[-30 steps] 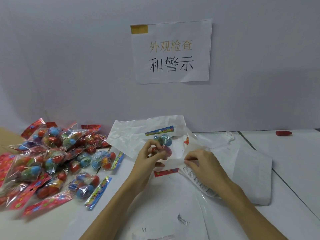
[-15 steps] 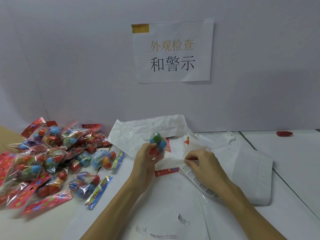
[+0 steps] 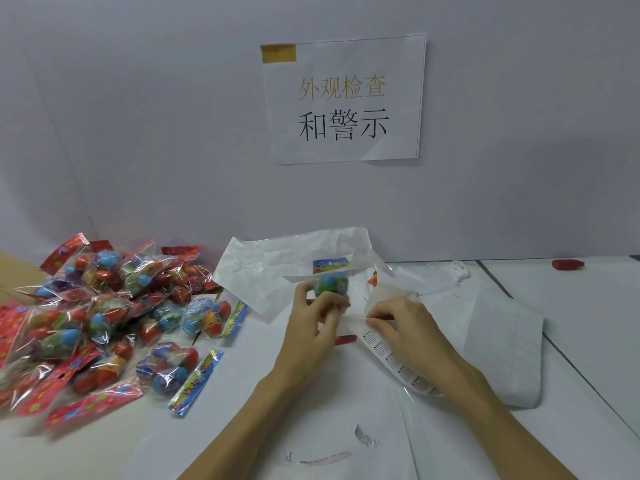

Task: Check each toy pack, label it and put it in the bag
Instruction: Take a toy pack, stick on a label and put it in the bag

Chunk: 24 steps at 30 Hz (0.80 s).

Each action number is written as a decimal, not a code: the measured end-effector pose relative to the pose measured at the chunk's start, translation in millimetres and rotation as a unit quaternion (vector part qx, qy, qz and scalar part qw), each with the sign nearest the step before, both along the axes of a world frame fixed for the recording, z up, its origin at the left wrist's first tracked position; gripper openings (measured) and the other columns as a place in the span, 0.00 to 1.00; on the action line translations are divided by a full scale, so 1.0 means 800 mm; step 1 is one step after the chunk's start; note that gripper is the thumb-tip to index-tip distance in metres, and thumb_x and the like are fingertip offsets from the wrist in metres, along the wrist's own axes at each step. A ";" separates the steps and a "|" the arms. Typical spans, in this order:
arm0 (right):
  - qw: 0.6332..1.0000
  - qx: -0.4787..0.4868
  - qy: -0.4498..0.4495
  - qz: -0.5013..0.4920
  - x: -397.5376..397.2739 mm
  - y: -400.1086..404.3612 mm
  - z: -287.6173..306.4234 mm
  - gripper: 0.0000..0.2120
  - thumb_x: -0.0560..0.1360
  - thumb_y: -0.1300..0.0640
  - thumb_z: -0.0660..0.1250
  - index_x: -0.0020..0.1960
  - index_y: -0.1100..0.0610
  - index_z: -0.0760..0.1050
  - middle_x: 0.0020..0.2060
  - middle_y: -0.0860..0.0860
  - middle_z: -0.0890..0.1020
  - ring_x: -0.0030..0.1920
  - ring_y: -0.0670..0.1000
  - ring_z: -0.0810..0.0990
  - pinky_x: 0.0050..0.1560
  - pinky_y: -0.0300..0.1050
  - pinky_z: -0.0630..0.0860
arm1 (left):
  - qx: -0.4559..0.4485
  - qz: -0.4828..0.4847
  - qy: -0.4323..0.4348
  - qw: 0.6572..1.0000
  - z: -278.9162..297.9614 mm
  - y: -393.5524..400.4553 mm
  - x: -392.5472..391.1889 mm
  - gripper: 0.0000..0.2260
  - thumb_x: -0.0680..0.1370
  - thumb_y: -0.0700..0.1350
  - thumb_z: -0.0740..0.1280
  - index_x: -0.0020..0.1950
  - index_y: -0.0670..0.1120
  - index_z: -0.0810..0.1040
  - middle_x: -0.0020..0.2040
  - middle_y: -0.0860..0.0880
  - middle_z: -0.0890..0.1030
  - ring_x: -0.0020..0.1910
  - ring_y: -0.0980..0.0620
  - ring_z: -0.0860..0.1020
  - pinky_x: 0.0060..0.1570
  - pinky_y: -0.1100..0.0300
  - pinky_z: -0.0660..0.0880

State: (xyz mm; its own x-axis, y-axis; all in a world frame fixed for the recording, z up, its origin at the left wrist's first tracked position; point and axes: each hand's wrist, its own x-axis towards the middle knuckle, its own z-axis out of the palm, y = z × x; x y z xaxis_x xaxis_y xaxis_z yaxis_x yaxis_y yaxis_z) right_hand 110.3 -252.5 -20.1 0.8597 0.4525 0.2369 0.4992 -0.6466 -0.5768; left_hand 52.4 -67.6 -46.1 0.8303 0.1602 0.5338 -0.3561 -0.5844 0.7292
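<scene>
A toy pack [image 3: 331, 284] is held upright above the surface [image 3: 588, 306] by the left hand [image 3: 311, 327], whose fingers and thumb are curled round its lower part; blue, green and red pieces are seen through the clear wrap, and a coloured header strip stands at its top. Just to the right, a strip of labels [image 3: 391, 358] is pinched at its upper end by the right hand [image 3: 405, 327], thumb against forefinger, the printed strip trailing down under the wrist. The two hands are near each other but apart. Behind them a white bag [image 3: 277, 254] lies crumpled against the wall, its mouth turned toward the hands. To the left, a pile of packs [image 3: 104, 313] is heaped on the surface, several spilling toward the front edge. A paper sign [image 3: 343, 98] is taped to the wall above. A small red thing [image 3: 568, 264] lies far right, too small to be identified.
</scene>
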 end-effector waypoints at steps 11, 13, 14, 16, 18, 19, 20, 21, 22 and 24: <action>0.975 0.203 0.084 0.010 0.006 -0.010 0.016 0.10 0.80 0.63 0.70 0.56 0.51 0.86 0.48 0.45 0.88 0.51 0.41 0.85 0.55 0.33 0.77 | 0.012 -0.025 0.060 0.998 -0.003 -0.001 0.002 0.10 0.81 0.45 0.72 0.42 0.43 0.79 0.62 0.52 0.71 0.57 0.63 0.77 0.52 0.71 0.74; 0.922 0.350 0.162 0.025 0.013 -0.022 0.027 0.12 0.82 0.66 0.66 0.58 0.54 0.84 0.51 0.50 0.88 0.55 0.47 0.87 0.58 0.41 0.79 | 0.027 -0.019 0.062 0.998 -0.002 0.000 0.002 0.10 0.83 0.46 0.69 0.44 0.42 0.82 0.62 0.50 0.71 0.58 0.61 0.76 0.52 0.71 0.74; 0.885 0.416 0.205 0.041 0.016 -0.029 0.032 0.11 0.83 0.67 0.64 0.59 0.57 0.83 0.53 0.52 0.88 0.57 0.50 0.86 0.61 0.45 0.79 | 0.034 -0.019 0.064 0.997 -0.002 0.001 0.002 0.11 0.84 0.46 0.68 0.46 0.42 0.83 0.63 0.49 0.71 0.59 0.58 0.76 0.53 0.68 0.75; 0.827 0.497 0.255 0.060 0.020 -0.041 0.040 0.11 0.83 0.67 0.63 0.61 0.61 0.81 0.55 0.57 0.87 0.59 0.55 0.86 0.63 0.48 0.81 | 0.050 -0.022 0.067 0.996 -0.003 0.001 0.003 0.11 0.85 0.46 0.66 0.51 0.42 0.85 0.66 0.49 0.71 0.60 0.55 0.76 0.57 0.61 0.77; 0.868 0.449 0.205 0.048 0.022 -0.044 0.038 0.10 0.81 0.70 0.65 0.57 0.61 0.82 0.52 0.55 0.88 0.56 0.54 0.87 0.63 0.45 0.81 | 0.051 -0.025 0.069 0.996 -0.004 -0.001 0.002 0.12 0.85 0.45 0.64 0.54 0.42 0.85 0.67 0.49 0.70 0.60 0.56 0.76 0.59 0.57 0.77; 0.912 0.374 0.162 0.040 0.021 -0.041 0.036 0.11 0.80 0.70 0.66 0.55 0.59 0.84 0.50 0.52 0.88 0.54 0.51 0.87 0.62 0.44 0.81 | 0.048 -0.025 0.070 0.996 -0.004 -0.002 0.002 0.12 0.86 0.45 0.64 0.54 0.41 0.85 0.67 0.49 0.70 0.60 0.56 0.77 0.59 0.57 0.76; 0.950 0.284 0.126 0.034 0.020 -0.038 0.031 0.11 0.79 0.69 0.69 0.53 0.55 0.85 0.49 0.49 0.88 0.53 0.47 0.87 0.61 0.42 0.81 | 0.046 -0.026 0.070 0.996 -0.003 -0.002 0.002 0.12 0.86 0.45 0.63 0.55 0.40 0.85 0.67 0.49 0.70 0.60 0.55 0.77 0.60 0.57 0.76; 0.974 0.196 0.105 0.035 0.017 -0.033 0.027 0.11 0.78 0.66 0.72 0.53 0.51 0.85 0.49 0.45 0.88 0.53 0.43 0.85 0.61 0.39 0.79 | 0.046 -0.026 0.068 0.996 -0.003 -0.003 0.001 0.13 0.86 0.45 0.63 0.55 0.40 0.85 0.68 0.48 0.70 0.60 0.55 0.77 0.60 0.57 0.76; 0.987 0.123 0.092 0.037 0.015 -0.028 0.021 0.10 0.77 0.62 0.74 0.53 0.47 0.85 0.49 0.42 0.87 0.54 0.39 0.83 0.60 0.37 0.77 | 0.048 -0.024 0.067 0.996 -0.002 -0.004 0.001 0.13 0.86 0.45 0.63 0.56 0.40 0.85 0.68 0.48 0.70 0.59 0.54 0.78 0.60 0.58 0.76; 0.996 0.046 0.066 0.030 0.009 -0.017 0.012 0.09 0.74 0.55 0.78 0.52 0.45 0.84 0.49 0.38 0.85 0.54 0.36 0.79 0.55 0.34 0.75 | 0.050 -0.022 0.064 0.996 -0.002 -0.004 0.001 0.12 0.86 0.45 0.63 0.57 0.40 0.85 0.67 0.48 0.71 0.59 0.54 0.78 0.60 0.59 0.76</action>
State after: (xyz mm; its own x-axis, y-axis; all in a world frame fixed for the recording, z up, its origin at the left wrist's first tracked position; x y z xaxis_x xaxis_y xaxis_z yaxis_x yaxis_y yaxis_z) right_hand 117.7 -266.3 -10.4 0.8578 0.4865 0.1658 0.4515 -0.5592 -0.6953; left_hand 53.3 -70.6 -48.0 0.8976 0.0739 0.4346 -0.2906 -0.6421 0.7094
